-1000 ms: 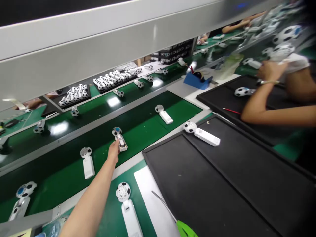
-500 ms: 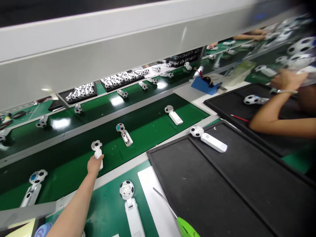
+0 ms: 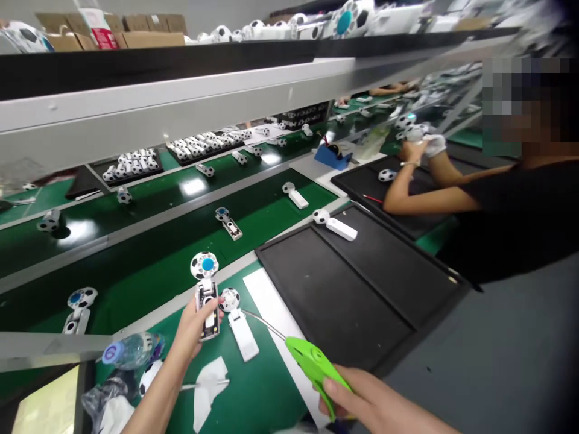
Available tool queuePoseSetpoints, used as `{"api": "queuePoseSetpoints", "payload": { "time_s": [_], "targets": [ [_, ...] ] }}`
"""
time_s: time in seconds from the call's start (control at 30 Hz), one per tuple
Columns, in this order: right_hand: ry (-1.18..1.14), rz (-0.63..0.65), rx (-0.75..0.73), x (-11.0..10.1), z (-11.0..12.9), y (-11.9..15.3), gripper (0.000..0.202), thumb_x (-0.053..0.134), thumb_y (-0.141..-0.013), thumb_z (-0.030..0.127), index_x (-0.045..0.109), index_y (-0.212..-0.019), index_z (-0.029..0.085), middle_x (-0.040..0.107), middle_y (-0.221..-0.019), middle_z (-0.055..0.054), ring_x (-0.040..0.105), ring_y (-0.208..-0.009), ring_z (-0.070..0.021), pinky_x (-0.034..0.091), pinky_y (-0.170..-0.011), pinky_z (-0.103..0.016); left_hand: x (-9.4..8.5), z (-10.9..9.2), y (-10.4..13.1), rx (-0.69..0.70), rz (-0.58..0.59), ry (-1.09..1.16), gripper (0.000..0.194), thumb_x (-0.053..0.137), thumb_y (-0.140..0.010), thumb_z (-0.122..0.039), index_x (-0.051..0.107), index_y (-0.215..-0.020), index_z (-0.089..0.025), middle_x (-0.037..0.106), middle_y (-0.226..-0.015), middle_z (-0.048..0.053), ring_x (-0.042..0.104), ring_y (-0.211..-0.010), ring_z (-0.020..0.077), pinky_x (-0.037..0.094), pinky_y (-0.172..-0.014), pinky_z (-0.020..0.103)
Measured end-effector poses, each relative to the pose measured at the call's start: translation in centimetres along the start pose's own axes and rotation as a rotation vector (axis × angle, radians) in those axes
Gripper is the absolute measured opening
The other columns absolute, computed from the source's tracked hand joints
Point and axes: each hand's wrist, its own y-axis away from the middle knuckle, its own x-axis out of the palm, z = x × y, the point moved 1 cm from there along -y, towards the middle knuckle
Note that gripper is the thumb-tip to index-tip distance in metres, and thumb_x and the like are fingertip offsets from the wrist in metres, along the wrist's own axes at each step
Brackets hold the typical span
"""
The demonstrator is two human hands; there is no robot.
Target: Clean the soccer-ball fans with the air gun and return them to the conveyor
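My left hand grips a football-patterned handheld fan, its head up and blue centre showing. The handle's open back shows inner parts. Close beside it, a second handheld fan lies on the green bench, white handle towards me. My right hand is closed around a green pistol-shaped tool with a long thin metal shaft. The shaft's tip is near the lying fan's neck; I cannot tell whether they touch.
Several fans lie along the green conveyor. To the right are black trays, one with a white-handled fan. A plastic bottle and torn white paper lie front left. A co-worker's arm is at right; a shelf beam crosses above.
My left hand has come from the conveyor to the bench, now with an open-backed fan. My right hand has come into view on the green tool, which is raised. The view has tilted up.
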Motion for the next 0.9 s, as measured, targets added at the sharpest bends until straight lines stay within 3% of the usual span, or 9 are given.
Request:
{"api": "queuePoseSetpoints", "payload": {
  "time_s": [0.17, 0.23, 0.37, 0.57, 0.9],
  "targets": [
    [0.110, 0.104, -0.053, 0.8, 2.5, 1.7, 0.063, 0.022, -0.085, 0.063, 0.061, -0.081, 0.014, 0.065, -0.085, -0.009, 0.058, -0.078, -0.0189, 0.044, -0.074, -0.030, -2.0, 1.8, 3.3, 0.290, 0.067, -0.788, 0.035, 0.055, -0.075, -0.044, 0.053, -0.096, -0.017, 0.065, -0.076, 0.004, 0.060, -0.070, 0.0215, 0.044, -0.066, 0.032],
    [0.159, 0.133, -0.042, 1.1, 3.1, 2.1, 0.064, 0.021, -0.085, 0.063, 0.061, -0.078, 0.014, 0.065, -0.082, -0.009, 0.059, -0.075, -0.0191, 0.044, -0.072, -0.030, -2.7, 2.3, 4.0, 0.387, 0.127, -0.926, 0.034, 0.052, -0.076, -0.045, 0.052, -0.097, -0.018, 0.065, -0.081, 0.004, 0.060, -0.074, 0.0225, 0.045, -0.068, 0.033],
    [0.208, 0.155, -0.010, 1.9, 3.4, 2.4, 0.059, 0.021, -0.086, 0.061, 0.055, -0.071, 0.015, 0.067, -0.075, -0.010, 0.058, -0.068, -0.0178, 0.043, -0.067, -0.029, -3.3, 2.9, 4.6, 0.513, 0.241, -1.003, 0.033, 0.050, -0.078, -0.046, 0.053, -0.096, -0.018, 0.065, -0.083, 0.005, 0.060, -0.074, 0.0212, 0.045, -0.066, 0.030],
    [0.195, 0.127, 0.042, 2.4, 3.3, 2.8, 0.055, 0.023, -0.086, 0.061, 0.050, -0.069, 0.016, 0.067, -0.072, -0.010, 0.057, -0.064, -0.0165, 0.043, -0.064, -0.027, -3.7, 2.8, 4.6, 0.610, 0.267, -1.066, 0.032, 0.049, -0.080, -0.045, 0.054, -0.094, -0.017, 0.063, -0.079, 0.004, 0.060, -0.069, 0.0197, 0.046, -0.064, 0.028],
    [0.190, 0.153, 0.082, 2.0, 3.1, 2.3, 0.056, 0.024, -0.085, 0.061, 0.051, -0.067, 0.016, 0.068, -0.072, -0.010, 0.056, -0.062, -0.0161, 0.042, -0.061, -0.026, -3.4, 2.6, 4.0, 0.533, 0.252, -1.032, 0.034, 0.050, -0.077, -0.047, 0.055, -0.092, -0.017, 0.064, -0.079, 0.005, 0.060, -0.069, 0.0209, 0.045, -0.062, 0.029]
  ]
}}
